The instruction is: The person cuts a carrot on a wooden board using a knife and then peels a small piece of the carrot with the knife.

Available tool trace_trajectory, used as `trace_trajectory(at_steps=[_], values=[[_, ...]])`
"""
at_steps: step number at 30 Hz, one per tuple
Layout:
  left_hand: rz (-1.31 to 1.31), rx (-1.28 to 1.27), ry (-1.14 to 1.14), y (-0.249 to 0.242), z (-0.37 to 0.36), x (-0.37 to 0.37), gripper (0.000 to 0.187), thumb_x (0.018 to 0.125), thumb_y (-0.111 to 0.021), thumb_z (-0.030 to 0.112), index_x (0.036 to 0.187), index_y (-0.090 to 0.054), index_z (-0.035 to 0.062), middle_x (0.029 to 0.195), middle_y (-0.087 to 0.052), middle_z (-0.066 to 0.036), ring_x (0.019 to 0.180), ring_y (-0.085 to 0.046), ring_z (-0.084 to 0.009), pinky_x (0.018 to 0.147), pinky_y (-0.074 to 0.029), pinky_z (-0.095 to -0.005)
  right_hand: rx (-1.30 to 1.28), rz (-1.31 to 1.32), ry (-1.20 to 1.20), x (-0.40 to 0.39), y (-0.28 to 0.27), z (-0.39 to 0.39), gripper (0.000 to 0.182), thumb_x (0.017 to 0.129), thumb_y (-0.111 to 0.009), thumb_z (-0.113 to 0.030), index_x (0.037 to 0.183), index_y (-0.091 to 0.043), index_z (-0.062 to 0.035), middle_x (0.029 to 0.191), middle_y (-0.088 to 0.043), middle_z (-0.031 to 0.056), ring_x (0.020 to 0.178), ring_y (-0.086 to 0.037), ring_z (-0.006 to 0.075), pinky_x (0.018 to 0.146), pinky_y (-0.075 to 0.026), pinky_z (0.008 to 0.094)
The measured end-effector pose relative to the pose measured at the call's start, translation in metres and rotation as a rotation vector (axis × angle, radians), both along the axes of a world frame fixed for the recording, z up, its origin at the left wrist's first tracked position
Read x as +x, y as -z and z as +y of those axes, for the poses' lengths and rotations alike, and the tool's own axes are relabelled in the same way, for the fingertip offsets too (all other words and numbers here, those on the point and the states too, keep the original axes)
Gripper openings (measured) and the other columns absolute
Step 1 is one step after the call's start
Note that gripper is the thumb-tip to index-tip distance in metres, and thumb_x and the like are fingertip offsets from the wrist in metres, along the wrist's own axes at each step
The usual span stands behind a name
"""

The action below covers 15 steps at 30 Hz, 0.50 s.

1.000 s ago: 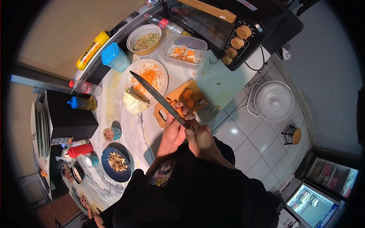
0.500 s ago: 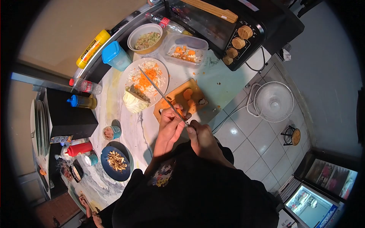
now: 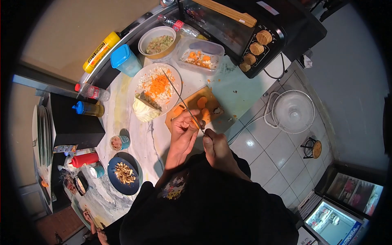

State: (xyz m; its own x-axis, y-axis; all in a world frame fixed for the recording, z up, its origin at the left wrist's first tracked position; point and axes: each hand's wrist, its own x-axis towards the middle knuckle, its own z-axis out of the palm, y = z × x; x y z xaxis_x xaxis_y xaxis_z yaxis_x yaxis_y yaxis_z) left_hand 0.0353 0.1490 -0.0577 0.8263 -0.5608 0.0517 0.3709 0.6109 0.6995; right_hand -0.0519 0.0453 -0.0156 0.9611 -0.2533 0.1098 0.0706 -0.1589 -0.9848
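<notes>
My right hand (image 3: pixel 217 148) is closed around the handle of a long kitchen knife (image 3: pixel 177 92). Its thin blade points up and left, reaching over a plate of chopped vegetables. In my left hand (image 3: pixel 183 132) is a piece of carrot (image 3: pixel 197 123), pinched in the fingers right against the blade. Just beyond both hands lies an orange-brown cutting board (image 3: pixel 190 102) with several carrot pieces (image 3: pixel 202 102) on it. The round plate (image 3: pixel 136 77) bears chopped white bits, diced carrot (image 3: pixel 158 85) and a cabbage wedge (image 3: pixel 145 109).
A clear plastic container (image 3: pixel 218 51) and a bowl of chopped food (image 3: pixel 141 43) stand behind the plate, near a black oven (image 3: pixel 228 30). A blue-lidded container (image 3: pixel 130 65) and bottles line the left. A dark plate (image 3: pixel 118 185) holds sliced brown pieces. A strainer basket (image 3: pixel 293 110) is at right.
The knife blade has swung slightly to the right and steeper. My left fingers have shifted and spread a little around the carrot piece.
</notes>
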Motion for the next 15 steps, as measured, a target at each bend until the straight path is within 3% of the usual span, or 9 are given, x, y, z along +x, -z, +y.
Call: trace_trajectory(at_steps=[4, 6, 8, 9, 10, 15], values=[[0.159, -0.119, 0.053, -0.005, -0.007, -0.004, 0.029, 0.09, -0.065, 0.018, 0.113, -0.057, 0.0014, 0.088, -0.065, -0.006, 0.083, -0.06, -0.0145, 0.082, -0.046, -0.0316, 0.014, -0.053, -0.008, 0.0, -0.001, 0.001, 0.046, 0.101, -0.04, -0.036, 0.076, -0.047, 0.0022, 0.055, -0.044, 0.0132, 0.045, -0.046, 0.0259, 0.046, -0.035, 0.0368], [0.27, -0.271, 0.12, 0.002, -0.008, -0.006, 0.02, 0.092, -0.063, 0.017, 0.107, -0.059, 0.0048, 0.089, -0.064, -0.005, 0.085, -0.058, -0.015, 0.083, -0.045, -0.033, 0.011, -0.084, 0.014, 0.003, -0.003, 0.003, 0.045, 0.101, -0.04, -0.036, 0.079, -0.049, 0.0027, 0.055, -0.044, 0.0145, 0.045, -0.048, 0.0281, 0.047, -0.036, 0.0377], [0.297, -0.255, 0.108, 0.001, -0.006, -0.008, 0.017, 0.092, -0.062, 0.014, 0.106, -0.06, 0.0054, 0.089, -0.063, -0.005, 0.085, -0.057, -0.0154, 0.082, -0.045, -0.0331, 0.009, -0.112, 0.04, 0.002, -0.001, 0.003, 0.044, 0.101, -0.041, -0.035, 0.082, -0.05, 0.0031, 0.055, -0.045, 0.0158, 0.046, -0.05, 0.0303, 0.047, -0.037, 0.0386], [0.325, -0.24, 0.098, 0.0, -0.006, -0.008, 0.014, 0.092, -0.061, 0.012, 0.105, -0.06, 0.006, 0.089, -0.063, -0.004, 0.085, -0.057, -0.0158, 0.082, -0.045, -0.0333, -0.043, -0.116, 0.003, 0.001, 0.002, 0.001, 0.03, 0.097, -0.045, -0.023, 0.101, -0.049, 0.0059, 0.068, -0.053, 0.02, 0.055, -0.055, 0.0351, 0.053, -0.042, 0.041], [0.325, -0.239, 0.1, 0.0, -0.005, -0.008, 0.014, 0.092, -0.061, 0.012, 0.105, -0.06, 0.006, 0.089, -0.063, -0.004, 0.085, -0.057, -0.0158, 0.082, -0.045, -0.0333, -0.096, -0.119, -0.034, 0.0, 0.006, 0.0, 0.032, 0.094, -0.049, -0.012, 0.119, -0.048, 0.0086, 0.081, -0.061, 0.0241, 0.064, -0.06, 0.0398, 0.059, -0.047, 0.0434], [0.149, -0.188, 0.092, 0.01, 0.001, 0.002, 0.006, 0.091, -0.06, 0.005, 0.096, -0.062, 0.0033, 0.088, -0.06, -0.004, 0.085, -0.058, -0.0175, 0.079, -0.046, -0.034, -0.135, 0.011, -0.044, -0.005, 0.011, 0.002, 0.024, 0.093, -0.052, -0.011, 0.109, -0.05, 0.0072, 0.073, -0.059, 0.0222, 0.065, -0.06, 0.0415, 0.059, -0.047, 0.0449]])
